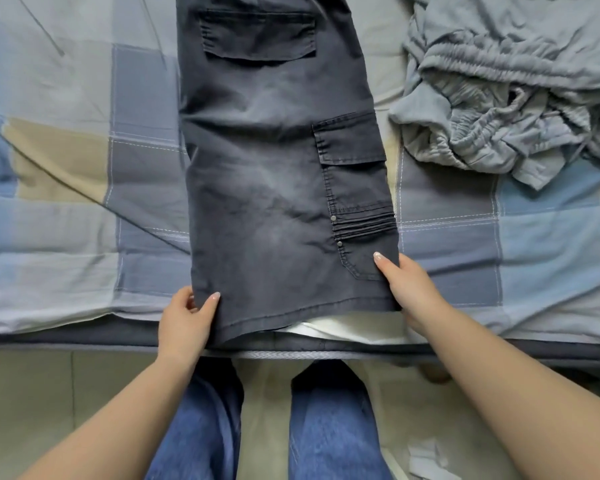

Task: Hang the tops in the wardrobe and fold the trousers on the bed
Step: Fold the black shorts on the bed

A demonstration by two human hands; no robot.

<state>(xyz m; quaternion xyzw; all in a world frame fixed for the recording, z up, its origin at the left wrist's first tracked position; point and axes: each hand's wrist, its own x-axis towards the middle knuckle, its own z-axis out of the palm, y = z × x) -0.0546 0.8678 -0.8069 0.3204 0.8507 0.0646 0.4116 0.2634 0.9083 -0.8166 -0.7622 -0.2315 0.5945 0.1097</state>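
Both fingers (211, 301) pinching trouser hem (291, 317)

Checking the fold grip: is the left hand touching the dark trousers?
Touching. The head view shows the left hand pinching the dark trousers at their near corner.

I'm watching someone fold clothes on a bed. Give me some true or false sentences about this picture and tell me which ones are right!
1. Both hands hold the dark trousers at the near hem. True: the left hand and the right hand each grip a corner.
2. The trousers are red. False: they are dark grey-black.
3. A crumpled grey garment lies to the right of the trousers. True.
4. The trousers hang from a hanger. False: they lie flat on the checked bedcover.
5. The person wears blue jeans. True.
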